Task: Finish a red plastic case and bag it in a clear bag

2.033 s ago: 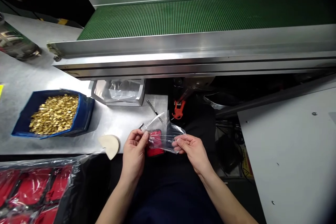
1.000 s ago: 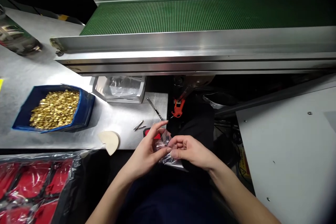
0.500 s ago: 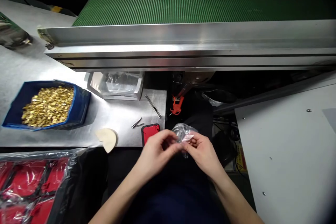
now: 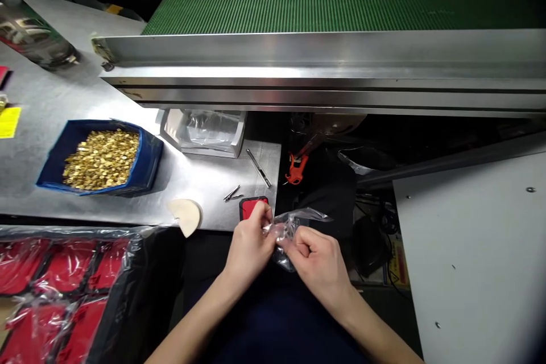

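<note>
Between my hands is a clear plastic bag (image 4: pixel 292 223), crumpled, with one loose end sticking out to the right and another part hanging below. My left hand (image 4: pixel 251 239) pinches its left side. Closed on the other side of the bag is my right hand (image 4: pixel 318 256), thumb and fingers curled together. What the bag contains, if anything, I cannot make out. Just behind my left fingers, a red and black flat item (image 4: pixel 252 206) lies on the metal table's corner. Small tweezers-like metal pieces (image 4: pixel 232 193) and a slim metal pen-shaped tool (image 4: pixel 258 168) rest close by.
A blue bin of small gold parts (image 4: pixel 102 159) and a grey-white tray of plastic bags (image 4: pixel 207 132) stand left. A green conveyor (image 4: pixel 277 5) runs across the back. Orange-handled cutters (image 4: pixel 296 169) hang below it. A box of bagged red items (image 4: pixel 63 270) sits at lower left.
Both hands have closed more tightly on the plastic bag, and its loose end now extends to the right. The view has shifted, so the table's things appear farther right.
</note>
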`<state>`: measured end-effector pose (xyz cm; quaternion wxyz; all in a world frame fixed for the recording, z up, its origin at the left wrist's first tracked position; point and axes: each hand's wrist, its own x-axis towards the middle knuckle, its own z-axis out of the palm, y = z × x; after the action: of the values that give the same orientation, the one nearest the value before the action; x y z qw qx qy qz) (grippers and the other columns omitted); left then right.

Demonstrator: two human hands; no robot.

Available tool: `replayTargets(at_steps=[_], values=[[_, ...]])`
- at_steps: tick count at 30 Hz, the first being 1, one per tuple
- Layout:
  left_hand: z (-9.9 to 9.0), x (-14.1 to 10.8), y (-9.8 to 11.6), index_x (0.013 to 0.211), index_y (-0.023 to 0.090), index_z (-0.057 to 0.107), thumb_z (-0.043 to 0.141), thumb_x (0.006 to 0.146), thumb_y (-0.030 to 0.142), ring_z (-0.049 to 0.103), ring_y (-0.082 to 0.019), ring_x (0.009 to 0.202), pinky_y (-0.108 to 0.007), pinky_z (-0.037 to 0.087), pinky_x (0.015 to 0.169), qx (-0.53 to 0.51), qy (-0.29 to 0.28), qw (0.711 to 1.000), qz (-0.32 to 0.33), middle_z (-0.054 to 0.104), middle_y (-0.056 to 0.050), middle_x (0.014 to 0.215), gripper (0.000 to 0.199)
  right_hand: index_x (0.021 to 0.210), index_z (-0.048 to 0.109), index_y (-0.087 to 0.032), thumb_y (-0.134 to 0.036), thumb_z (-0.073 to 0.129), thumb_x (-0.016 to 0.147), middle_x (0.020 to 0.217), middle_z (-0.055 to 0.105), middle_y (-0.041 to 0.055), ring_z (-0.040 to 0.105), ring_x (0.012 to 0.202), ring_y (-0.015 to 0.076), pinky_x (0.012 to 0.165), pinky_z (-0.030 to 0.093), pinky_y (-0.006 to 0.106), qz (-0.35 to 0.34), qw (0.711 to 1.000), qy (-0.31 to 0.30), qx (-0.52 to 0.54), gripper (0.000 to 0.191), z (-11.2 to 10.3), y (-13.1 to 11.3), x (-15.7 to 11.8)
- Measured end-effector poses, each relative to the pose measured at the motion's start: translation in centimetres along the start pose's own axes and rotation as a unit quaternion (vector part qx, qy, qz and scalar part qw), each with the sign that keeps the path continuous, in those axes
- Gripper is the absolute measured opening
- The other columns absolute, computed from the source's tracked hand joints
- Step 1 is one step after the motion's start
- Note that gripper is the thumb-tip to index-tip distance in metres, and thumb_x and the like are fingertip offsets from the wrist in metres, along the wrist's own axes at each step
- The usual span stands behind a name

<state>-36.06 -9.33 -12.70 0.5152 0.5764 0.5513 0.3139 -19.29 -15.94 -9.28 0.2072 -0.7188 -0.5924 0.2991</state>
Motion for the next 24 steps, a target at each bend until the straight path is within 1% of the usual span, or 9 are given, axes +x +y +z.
replayTargets(at_steps=[4, 6, 8, 11, 15, 17, 20, 22, 24], values=[[-1.0, 0.3, 0.8, 0.094, 0.026, 0.059, 0.063, 0.086, 0.019, 0.039, -0.014, 0.053, -0.024, 0.032, 0.057, -0.025, 0.139, 0.99, -0.002, 0.042, 0.008, 0.06, 0.011, 0.068, 0.043, -0.022, -0.029, 0.059, 0.094, 0.062, 0.05, -0.002, 0.042, 0.055, 0.0147, 0.056, 0.02, 0.032, 0.038, 0.985, 0.016, -0.168, 0.031, -0.1, 0.0, 0.8], [-1.6, -0.2, 0.9, 0.093, 0.026, 0.059, 0.062, 0.086, 0.018, 0.037, -0.014, 0.054, -0.024, 0.03, 0.056, -0.023, 0.15, 0.988, -0.004, 0.04, 0.008, 0.06, 0.011, 0.082, 0.053, -0.024, -0.021, 0.06, 0.089, 0.081, 0.063, 0.0025, 0.055, 0.07, 0.0191, 0.059, 0.027, 0.03, 0.006, 0.982, 0.028, -0.188, 0.01, 0.0, -0.3, 1.6], [-2.3, -1.3, 0.7, 0.084, 0.024, 0.057, 0.06, 0.083, 0.014, 0.038, -0.013, 0.056, -0.024, 0.03, 0.056, 0.0, 0.082, 0.997, -0.002, 0.044, 0.006, 0.062, 0.01, 0.083, 0.054, -0.023, -0.024, 0.061, 0.09, 0.085, 0.063, 0.0032, 0.056, 0.074, 0.0191, 0.063, 0.032, 0.029, -0.019, 0.99, 0.032, -0.134, 0.01, 0.7, -1.0, 2.5], [-3.9, -3.8, -0.4, 0.076, 0.023, 0.052, 0.059, 0.086, 0.016, 0.038, -0.013, 0.058, -0.023, 0.029, 0.057, 0.027, -0.073, 0.997, -0.029, 0.045, 0.006, 0.064, 0.014, 0.061, 0.038, -0.022, -0.036, 0.058, 0.096, 0.057, 0.043, -0.0038, 0.038, 0.054, 0.0126, 0.056, 0.027, 0.028, 0.011, 1.0, -0.011, -0.015, 0.043, 2.3, -2.4, 3.9], [-7.3, -7.9, -3.2, 0.076, 0.022, 0.053, 0.073, 0.088, 0.043, 0.034, -0.012, 0.061, -0.022, 0.029, 0.055, -0.064, -0.175, 0.971, -0.148, 0.04, 0.005, 0.066, 0.031, 0.076, 0.06, -0.022, -0.032, 0.076, 0.084, 0.079, 0.063, -0.0045, 0.056, 0.07, 0.012, 0.064, 0.039, 0.022, -0.062, 0.963, -0.234, 0.116, 0.02, 1.9, -3.0, 4.7], [-8.6, -10.2, -4.9, 0.075, 0.022, 0.051, 0.071, 0.087, 0.057, 0.03, -0.011, 0.054, -0.021, 0.027, 0.05, -0.159, -0.182, 0.944, -0.223, 0.036, 0.006, 0.063, 0.042, 0.11, 0.068, -0.027, -0.035, 0.09, 0.071, 0.111, 0.069, -0.0007, 0.064, 0.097, 0.0173, 0.082, 0.048, 0.023, -0.085, 0.898, -0.381, 0.202, 0.046, 0.6, -1.9, 4.5], [-9.2, -13.0, -6.9, 0.075, 0.02, 0.055, 0.064, 0.086, 0.07, 0.028, -0.009, 0.049, -0.021, 0.027, 0.047, -0.275, -0.104, 0.911, -0.29, 0.037, 0.006, 0.057, 0.052, 0.107, 0.072, -0.021, -0.045, 0.086, 0.078, 0.1, 0.074, 0.0043, 0.068, 0.084, 0.017, 0.072, 0.052, 0.024, 0.072, 0.845, -0.433, 0.304, 0.04, 0.2, 1.1, 3.4], [-8.8, -13.7, -7.5, 0.076, 0.018, 0.059, 0.067, 0.085, 0.069, 0.034, -0.01, 0.053, -0.021, 0.034, 0.052, -0.32, 0.001, 0.894, -0.313, 0.043, 0.004, 0.06, 0.052, 0.088, 0.073, -0.016, -0.048, 0.078, 0.086, 0.082, 0.075, 0.0053, 0.064, 0.061, 0.0118, 0.056, 0.048, 0.02, 0.202, 0.828, -0.377, 0.363, 0.033, 1.8, 2.9, 2.5], [-8.2, -13.4, -7.7, 0.073, 0.018, 0.06, 0.072, 0.083, 0.066, 0.037, -0.012, 0.057, -0.022, 0.038, 0.054, -0.323, 0.083, 0.888, -0.316, 0.047, 0.002, 0.063, 0.05, 0.094, 0.074, -0.016, -0.052, 0.079, 0.085, 0.092, 0.077, 0.0069, 0.065, 0.06, 0.009, 0.054, 0.049, 0.017, 0.262, 0.814, -0.313, 0.413, 0.038, 4.4, 3.8, 1.6]])
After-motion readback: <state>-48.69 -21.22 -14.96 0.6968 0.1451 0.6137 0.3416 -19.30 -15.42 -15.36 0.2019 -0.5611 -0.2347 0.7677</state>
